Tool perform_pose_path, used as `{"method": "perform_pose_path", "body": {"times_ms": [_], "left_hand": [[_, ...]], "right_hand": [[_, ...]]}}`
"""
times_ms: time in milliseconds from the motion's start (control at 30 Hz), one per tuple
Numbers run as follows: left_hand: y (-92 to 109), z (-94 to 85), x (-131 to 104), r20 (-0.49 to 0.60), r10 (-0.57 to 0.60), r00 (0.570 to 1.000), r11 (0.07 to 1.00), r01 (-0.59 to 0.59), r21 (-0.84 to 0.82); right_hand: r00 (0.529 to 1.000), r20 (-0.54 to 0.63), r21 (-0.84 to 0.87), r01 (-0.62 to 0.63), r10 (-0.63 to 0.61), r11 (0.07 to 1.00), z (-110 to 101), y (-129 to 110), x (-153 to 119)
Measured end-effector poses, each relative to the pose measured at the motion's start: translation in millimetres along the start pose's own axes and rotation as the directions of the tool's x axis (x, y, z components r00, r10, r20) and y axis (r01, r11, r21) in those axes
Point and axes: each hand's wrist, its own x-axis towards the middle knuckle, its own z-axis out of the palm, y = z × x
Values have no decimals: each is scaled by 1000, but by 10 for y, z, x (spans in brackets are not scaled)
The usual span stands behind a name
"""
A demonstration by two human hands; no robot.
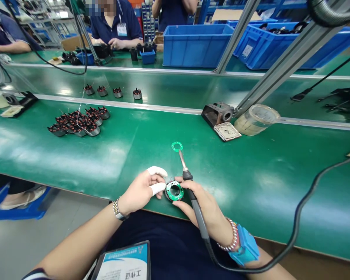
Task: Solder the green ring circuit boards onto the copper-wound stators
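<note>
In the head view, a round motor stator point(167, 195) topped by a green ring-shaped circuit board point(169, 194) is low at the table's front edge. My right hand point(207, 210) has its thumb and a fingertip at the stator's rim. That same hand also holds a soldering iron point(198, 217), its tip pointing away from me. My left hand point(144, 188) wears white finger cots on thumb and forefinger. These two fingers are apart; the thumb is at the stator's left edge, the other fingers curled. Just beyond the iron's tip lies a second green ring board point(177, 146).
A cluster of stators point(78, 121) stands at the left, several more on the rail side behind. An iron stand point(220, 114) with a sponge point(227, 131) and a cloudy jar point(255, 120) are at right. The iron's cord point(297, 217) loops right. Blue bins point(196, 46) and co-workers are across.
</note>
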Motion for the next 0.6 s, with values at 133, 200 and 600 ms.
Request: {"method": "perform_pose_path", "body": {"times_ms": [133, 200, 600], "left_hand": [[-15, -104, -20, 77, 126, 989, 941, -144, 306], [-25, -144, -53, 162, 259, 952, 761, -304, 573], [-192, -221, -28, 461, 593, 661, 35, -593, 805]], "right_hand": [[1000, 6, 12, 7, -7, 1000, -6, 12, 11], [1000, 5, 16, 16, -16, 1000, -3, 7, 10], [999, 0, -23, 39, -39, 999, -19, -15, 45]]}}
